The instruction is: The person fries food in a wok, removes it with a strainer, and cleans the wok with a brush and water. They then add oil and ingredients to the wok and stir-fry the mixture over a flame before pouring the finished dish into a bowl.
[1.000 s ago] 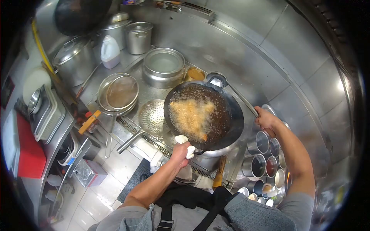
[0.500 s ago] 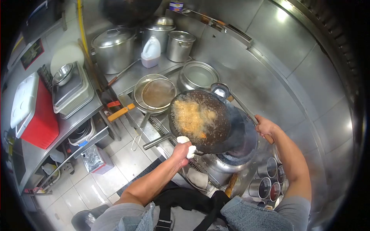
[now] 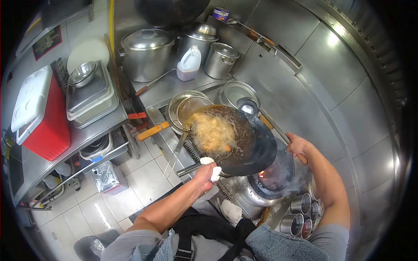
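My left hand (image 3: 204,176) is closed around a folded white cloth (image 3: 211,168) at the near edge of a dark wok (image 3: 263,145), by its metal handle (image 3: 189,169). The wok tilts to the left, its bubbling oil and golden frying food (image 3: 213,132) gathered near the left rim. That rim overlaps a round mesh strainer (image 3: 176,104), partly hidden below it. My right hand (image 3: 297,145) is wrapped around the wooden grip of a long-handled ladle (image 3: 276,128). The ladle's bowl (image 3: 247,106) is beyond the wok's far rim, beside a metal pot (image 3: 233,90).
A burner (image 3: 270,178) shows flame and smoke right of the wok. Several metal seasoning containers (image 3: 300,204) stand at the lower right. Lidded pots (image 3: 148,52) and a plastic jug (image 3: 189,65) line the back. On the left are a red cooler (image 3: 48,126) and stacked trays (image 3: 93,98).
The wok has shifted left off the burner and tilted further toward the strainer, exposing flame. The ladle stays in my right hand. The whole view has shifted slightly.
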Demonstrator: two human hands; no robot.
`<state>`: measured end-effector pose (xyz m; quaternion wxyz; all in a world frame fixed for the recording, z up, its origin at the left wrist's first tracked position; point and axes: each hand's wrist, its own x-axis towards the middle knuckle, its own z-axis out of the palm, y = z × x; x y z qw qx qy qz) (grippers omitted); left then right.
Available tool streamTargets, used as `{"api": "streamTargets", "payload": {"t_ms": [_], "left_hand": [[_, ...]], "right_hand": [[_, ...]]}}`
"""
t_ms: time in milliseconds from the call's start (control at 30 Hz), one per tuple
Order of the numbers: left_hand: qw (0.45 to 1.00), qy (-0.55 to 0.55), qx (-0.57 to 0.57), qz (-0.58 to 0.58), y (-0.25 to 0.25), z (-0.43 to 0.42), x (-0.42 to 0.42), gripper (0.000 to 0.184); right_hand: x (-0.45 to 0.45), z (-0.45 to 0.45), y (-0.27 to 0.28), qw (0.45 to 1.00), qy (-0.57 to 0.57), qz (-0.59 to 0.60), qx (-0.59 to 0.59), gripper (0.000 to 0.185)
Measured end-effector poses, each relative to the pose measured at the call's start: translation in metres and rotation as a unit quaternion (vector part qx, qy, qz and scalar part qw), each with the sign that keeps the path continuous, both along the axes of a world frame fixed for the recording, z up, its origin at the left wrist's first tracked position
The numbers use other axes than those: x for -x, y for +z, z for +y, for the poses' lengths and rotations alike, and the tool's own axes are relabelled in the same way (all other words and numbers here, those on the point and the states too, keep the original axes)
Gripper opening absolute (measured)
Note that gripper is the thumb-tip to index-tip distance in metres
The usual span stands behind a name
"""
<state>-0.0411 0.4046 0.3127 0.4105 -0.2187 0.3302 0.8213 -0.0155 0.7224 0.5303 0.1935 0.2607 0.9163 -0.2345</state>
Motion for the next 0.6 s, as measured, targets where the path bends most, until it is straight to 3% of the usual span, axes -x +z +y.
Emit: {"api": "streamTargets", "payload": {"t_ms": [267,600], "left_hand": [[1.0,-0.019,-0.012,-0.008,0.011,-0.025,0.012,0.004],[0.999,-0.02,-0.026,-0.01,0.002,-0.034,0.02,0.007]], "right_hand": [[0.021,-0.015,0.0,0.999,0.025,-0.034,-0.022,0.052],[0.028,-0.032,0.004,0.998,0.03,-0.026,-0.057,0.059]]}}
